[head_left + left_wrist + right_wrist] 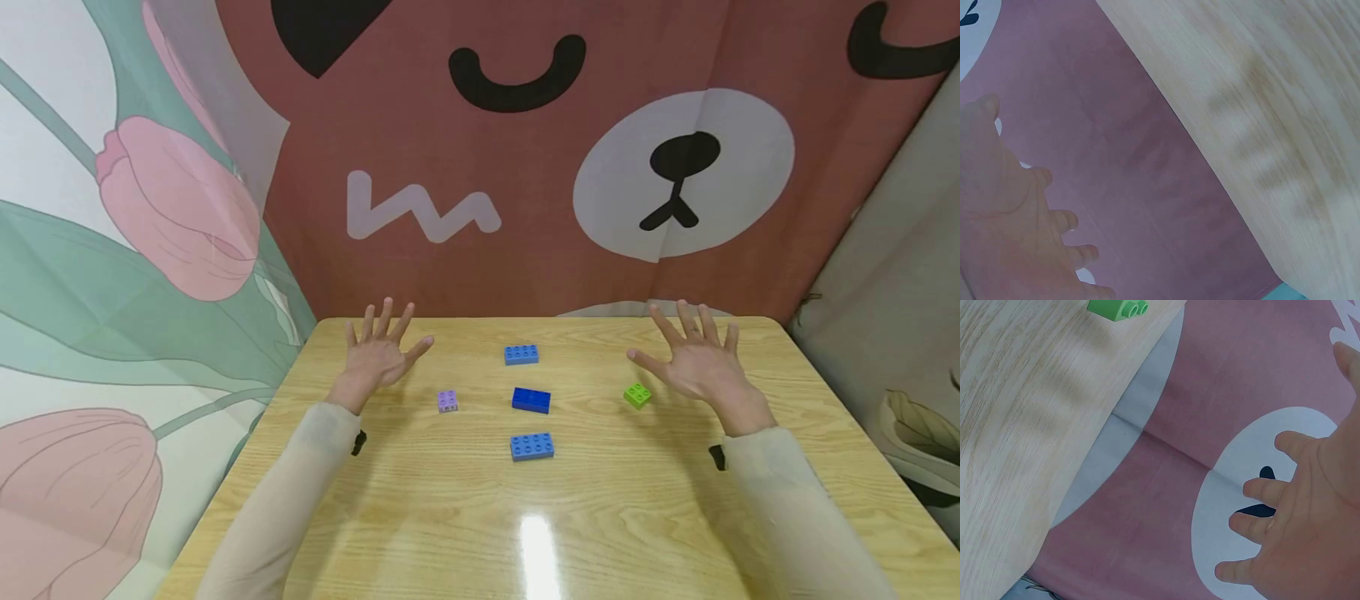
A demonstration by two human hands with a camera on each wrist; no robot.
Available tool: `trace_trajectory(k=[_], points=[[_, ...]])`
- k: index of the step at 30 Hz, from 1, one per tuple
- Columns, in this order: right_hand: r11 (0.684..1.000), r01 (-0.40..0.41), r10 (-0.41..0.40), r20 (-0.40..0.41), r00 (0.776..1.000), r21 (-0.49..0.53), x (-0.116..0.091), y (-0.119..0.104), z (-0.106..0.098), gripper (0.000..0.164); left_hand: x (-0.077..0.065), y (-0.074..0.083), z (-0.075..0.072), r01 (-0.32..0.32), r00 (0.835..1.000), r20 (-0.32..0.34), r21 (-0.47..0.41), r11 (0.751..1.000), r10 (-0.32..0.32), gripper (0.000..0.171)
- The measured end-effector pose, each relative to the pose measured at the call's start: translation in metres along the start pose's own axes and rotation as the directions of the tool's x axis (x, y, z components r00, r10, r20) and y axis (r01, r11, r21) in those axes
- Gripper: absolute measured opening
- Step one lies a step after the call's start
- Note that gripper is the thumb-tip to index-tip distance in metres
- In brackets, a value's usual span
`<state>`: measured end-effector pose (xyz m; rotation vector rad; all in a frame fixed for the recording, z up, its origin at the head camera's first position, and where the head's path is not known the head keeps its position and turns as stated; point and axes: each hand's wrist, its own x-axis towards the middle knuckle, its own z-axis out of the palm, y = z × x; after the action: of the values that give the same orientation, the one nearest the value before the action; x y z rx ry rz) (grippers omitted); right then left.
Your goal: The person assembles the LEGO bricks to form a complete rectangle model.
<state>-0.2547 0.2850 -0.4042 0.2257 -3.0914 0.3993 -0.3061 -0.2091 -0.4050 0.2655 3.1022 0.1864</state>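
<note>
Both hands are held over the table with fingers spread and nothing in them. My left hand is at the left, nearest to a small purple toy brick. On the other side, my right hand is beside a small lime green brick, which also shows at the top of the right wrist view. Between the hands, three longer bricks form a rough column: a light blue brick at the back, a dark blue brick in the middle and another light blue brick nearest me.
The wooden table has rounded back corners. Behind it hangs a reddish-brown cloth with a cartoon animal face. A flower-patterned cloth hangs at the left, and a pale cloth at the right.
</note>
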Motion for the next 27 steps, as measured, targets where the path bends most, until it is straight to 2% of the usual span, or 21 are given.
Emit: trace_trajectory(k=[27], points=[[1.0,0.018,-0.018,0.023,1.0,0.009,0.0038,-0.0008,0.0009,0.096,-0.0005,-0.0024,0.0008,-0.003,1.0,0.02,-0.004,1.0,0.003,0.09]])
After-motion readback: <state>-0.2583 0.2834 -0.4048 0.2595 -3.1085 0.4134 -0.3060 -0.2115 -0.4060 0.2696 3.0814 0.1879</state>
